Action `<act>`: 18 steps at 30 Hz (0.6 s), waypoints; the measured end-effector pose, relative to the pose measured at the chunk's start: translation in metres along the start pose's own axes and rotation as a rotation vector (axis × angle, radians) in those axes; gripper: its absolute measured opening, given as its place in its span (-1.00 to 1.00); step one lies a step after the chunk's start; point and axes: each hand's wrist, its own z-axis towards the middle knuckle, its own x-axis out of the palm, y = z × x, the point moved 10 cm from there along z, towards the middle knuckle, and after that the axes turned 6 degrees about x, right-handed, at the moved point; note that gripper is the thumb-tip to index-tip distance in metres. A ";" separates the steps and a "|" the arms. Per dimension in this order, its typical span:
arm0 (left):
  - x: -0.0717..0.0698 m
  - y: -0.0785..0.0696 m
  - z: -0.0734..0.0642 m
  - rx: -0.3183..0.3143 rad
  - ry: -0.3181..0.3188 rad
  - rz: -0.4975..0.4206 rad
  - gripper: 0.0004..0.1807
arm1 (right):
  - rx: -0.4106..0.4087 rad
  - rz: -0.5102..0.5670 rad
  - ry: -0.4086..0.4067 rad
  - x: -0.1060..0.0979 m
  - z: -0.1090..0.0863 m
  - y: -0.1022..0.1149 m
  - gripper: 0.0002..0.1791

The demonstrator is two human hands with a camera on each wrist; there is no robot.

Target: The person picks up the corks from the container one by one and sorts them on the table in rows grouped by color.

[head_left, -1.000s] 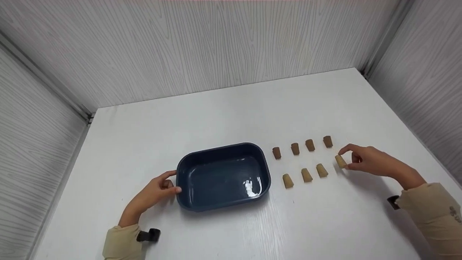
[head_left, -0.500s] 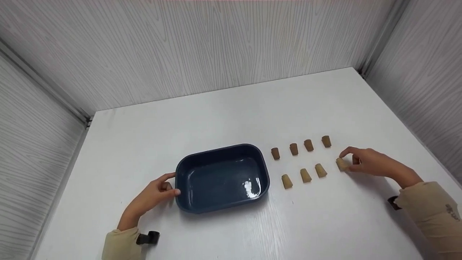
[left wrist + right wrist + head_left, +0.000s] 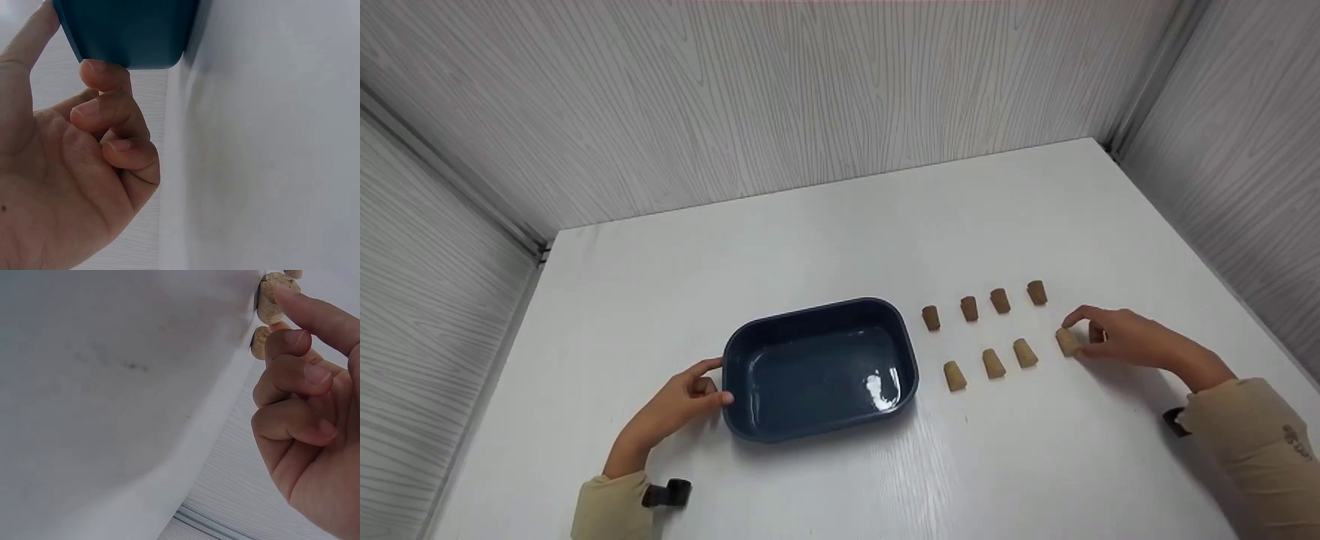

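A deep blue rectangular baking dish [image 3: 821, 382] stands on the white table. At its left end my left hand [image 3: 679, 405] holds it, the thumb at the rim and a forefinger against the end wall; the other fingers curl beneath the palm in the left wrist view. My right hand [image 3: 1132, 337] pinches a light cork stopper [image 3: 1066, 343] between thumb and forefinger, with the cork at the table surface. That cork ends a front row of light corks, including one cork [image 3: 1024, 353] beside it. Behind runs a row of darker brown corks [image 3: 1000, 301].
White wood-grain panels [image 3: 810, 97] rise at the back and both sides of the table [image 3: 885, 495]. The nearest light cork [image 3: 955, 376] lies just right of the dish. Black wrist straps [image 3: 667, 493] show at the sleeves.
My right hand has lowered slightly, bringing the light cork down to the table at the right end of the front row. My left hand stays at the dish.
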 end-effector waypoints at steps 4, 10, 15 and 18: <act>0.000 0.000 -0.003 -0.004 -0.004 0.001 -0.30 | 0.005 -0.009 -0.003 0.000 0.002 0.002 -0.58; -0.001 -0.001 -0.004 -0.006 0.002 -0.010 -0.30 | -0.005 -0.016 -0.010 0.000 0.004 0.004 -0.57; -0.003 -0.001 -0.004 -0.001 -0.007 -0.003 -0.28 | -0.023 0.007 -0.034 -0.005 0.001 0.006 -0.49; -0.006 -0.004 -0.004 0.015 -0.022 0.040 -0.30 | -0.022 0.037 -0.091 -0.015 -0.003 0.008 -0.45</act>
